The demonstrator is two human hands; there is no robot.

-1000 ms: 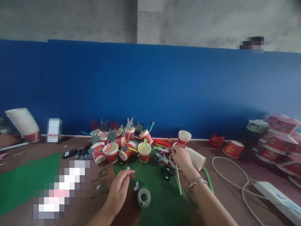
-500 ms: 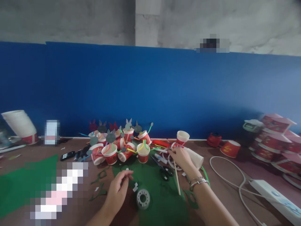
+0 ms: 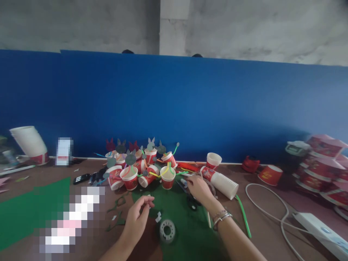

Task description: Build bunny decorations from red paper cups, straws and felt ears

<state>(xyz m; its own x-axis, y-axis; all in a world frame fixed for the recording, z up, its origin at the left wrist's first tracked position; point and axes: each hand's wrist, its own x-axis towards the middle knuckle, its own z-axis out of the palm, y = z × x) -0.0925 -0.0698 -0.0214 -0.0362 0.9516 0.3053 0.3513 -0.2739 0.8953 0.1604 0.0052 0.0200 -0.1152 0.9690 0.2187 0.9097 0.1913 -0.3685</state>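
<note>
My left hand [image 3: 137, 219] hovers over the near middle of the table, fingers loosely bent and a gap between thumb and index finger. I see nothing held in it. Just right of it are small white scraps [image 3: 158, 217] and a grey ring-shaped reel [image 3: 167, 231]. My right hand [image 3: 200, 189] reaches down over a capped pen or tube [image 3: 184, 182], covering part of it. Its fingertips are hidden, so a grip cannot be made out. Black-handled scissors [image 3: 192, 203] lie below that hand, and a thin wooden stick [image 3: 209, 219] pokes out beneath the wrist.
Paper cups with rabbit heads and pipe-cleaner arms [image 3: 129, 178] crowd the back middle. A stack of cups [image 3: 224, 185] lies right of my hand, near a green pipe cleaner [image 3: 244, 217]. Further right are a white cable [image 3: 282, 203], a power strip [image 3: 320, 228] and red paper lanterns [image 3: 323, 163].
My right hand has moved left and slightly down, from beside the cup stack to over the pen or tube. My left hand keeps its pose. The view has shifted slightly.
</note>
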